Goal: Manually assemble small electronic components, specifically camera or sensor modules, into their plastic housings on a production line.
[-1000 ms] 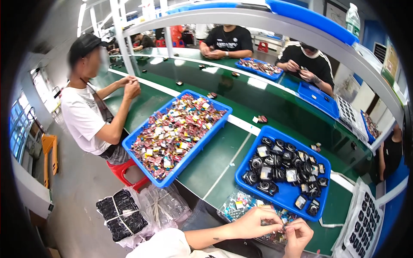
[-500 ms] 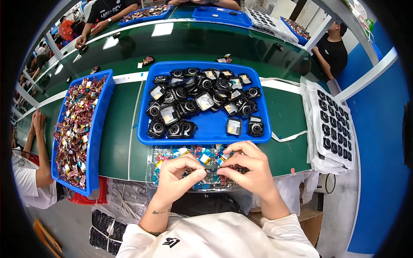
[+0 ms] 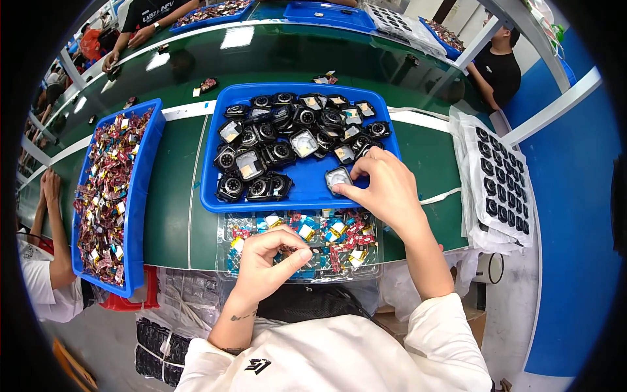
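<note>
My right hand (image 3: 390, 189) reaches into the front right of a blue tray (image 3: 208, 186), thumb and fingers closed on the sides of a black watch case (image 3: 338, 178) with a pale inner face. Other black watch cases (image 3: 279, 153) lie heaped in that tray, some showing round backs. In front of it, my left hand (image 3: 269, 262) hovers over a clear plastic tray (image 3: 230, 261), thumb and forefinger pinched together. Something small and dark shows at its fingertips, too little to name. Small red circuit boards with blue, white and yellow parts (image 3: 353, 245) fill the clear tray.
A long blue tray (image 3: 151, 153) full of small red boards stands on the left. Stacked white trays of black parts (image 3: 499, 179) sit at the right. Beyond the green bench (image 3: 173, 196), other people work with more trays. White frame posts (image 3: 555, 104) rise at right.
My right hand has left my left hand and moved forward and right into the blue tray, taking hold of a watch case. My left hand stays pinched over the clear tray.
</note>
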Tool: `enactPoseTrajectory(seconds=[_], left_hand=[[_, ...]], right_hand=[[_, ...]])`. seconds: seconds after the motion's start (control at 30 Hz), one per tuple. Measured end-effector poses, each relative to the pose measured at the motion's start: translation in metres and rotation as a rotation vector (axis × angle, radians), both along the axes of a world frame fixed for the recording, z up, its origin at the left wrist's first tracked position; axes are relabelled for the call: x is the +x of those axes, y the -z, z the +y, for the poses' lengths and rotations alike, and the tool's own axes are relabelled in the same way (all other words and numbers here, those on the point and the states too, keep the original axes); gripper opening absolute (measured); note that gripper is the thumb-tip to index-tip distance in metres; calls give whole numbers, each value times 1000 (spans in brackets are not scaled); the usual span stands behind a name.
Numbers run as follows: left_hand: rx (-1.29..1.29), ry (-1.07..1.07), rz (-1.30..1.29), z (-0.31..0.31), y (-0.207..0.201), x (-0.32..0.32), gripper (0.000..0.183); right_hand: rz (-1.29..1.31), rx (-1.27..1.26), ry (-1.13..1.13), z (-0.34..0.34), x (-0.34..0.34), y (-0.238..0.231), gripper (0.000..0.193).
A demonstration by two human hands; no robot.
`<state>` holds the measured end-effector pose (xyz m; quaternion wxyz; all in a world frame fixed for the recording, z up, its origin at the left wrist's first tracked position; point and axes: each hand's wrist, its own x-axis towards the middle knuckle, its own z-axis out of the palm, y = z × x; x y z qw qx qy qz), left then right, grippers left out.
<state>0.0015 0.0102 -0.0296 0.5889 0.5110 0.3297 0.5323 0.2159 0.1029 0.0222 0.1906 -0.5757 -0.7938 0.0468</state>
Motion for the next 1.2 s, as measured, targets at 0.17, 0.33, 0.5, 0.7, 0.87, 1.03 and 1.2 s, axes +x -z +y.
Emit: enactPoseTrajectory(seconds=[0.17,0.33,0.5,0.7,0.87,1.03,1.2], left_hand=[[47,-16,20,1,4,0,5],[36,-9,20,1,2,1,5],[148,-99,124,-1,0,-1,6],[349,-279,163,6,-22,12,8],[292,-143,221,8,-17,16,7],[370,-174,292,5,-15,19,6],[426,-282,447,3,-19,19,7]], right_hand=[[208,-29,-115,2,1,8,18],[423,-86,-143,-2,0,15,15],[512,-244,-48,-8,-4,6,19],[998,-252,-207,-30,-10,3,18],[1038,-246,-241,-41,-26,11,19],[933,-222,-245,-43,-25,14,19],[796,-233,-359,-41,-15,19,23]])
